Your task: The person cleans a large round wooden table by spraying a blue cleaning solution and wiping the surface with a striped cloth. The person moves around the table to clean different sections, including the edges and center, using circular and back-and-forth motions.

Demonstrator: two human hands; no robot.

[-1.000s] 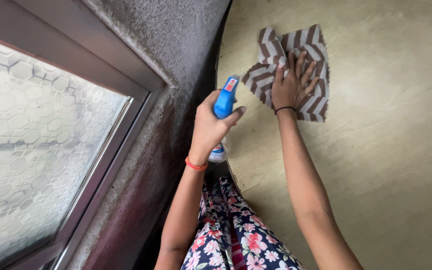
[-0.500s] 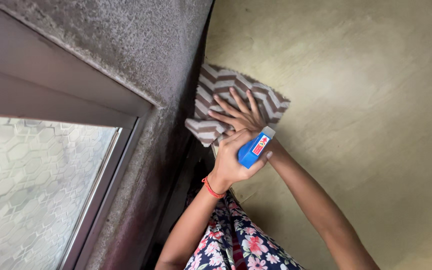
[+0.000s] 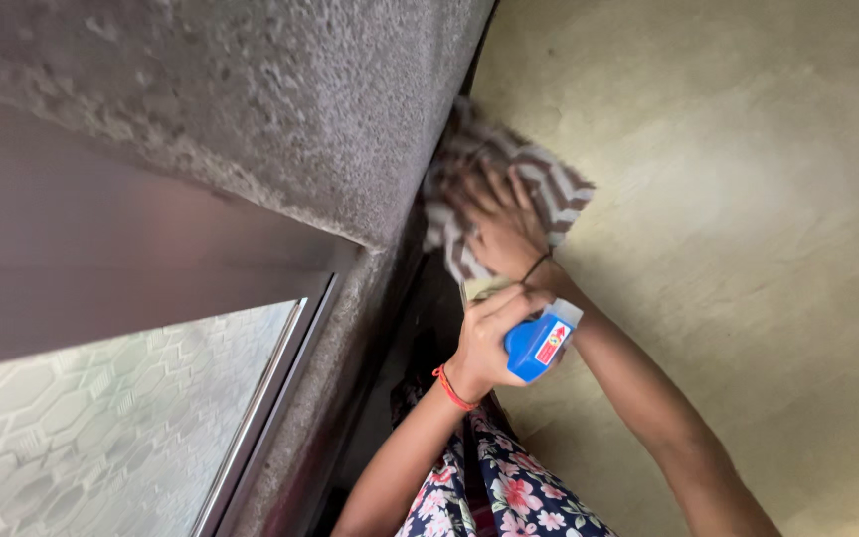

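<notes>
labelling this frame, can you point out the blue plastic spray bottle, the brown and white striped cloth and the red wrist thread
blue plastic spray bottle [image 3: 532, 348], head view, on its blue top
brown and white striped cloth [image 3: 561, 189], head view, on its right corner
red wrist thread [image 3: 451, 390], head view, on the band at the left wrist

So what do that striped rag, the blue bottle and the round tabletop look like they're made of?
The striped rag looks like soft woven cloth: it folds and creases under the right hand. The blue bottle, gripped by the left hand, appears to be glossy moulded plastic. The tabletop seems to be pale wood or laminate, faintly grained with a dull sheen; which one is unclear.
</notes>
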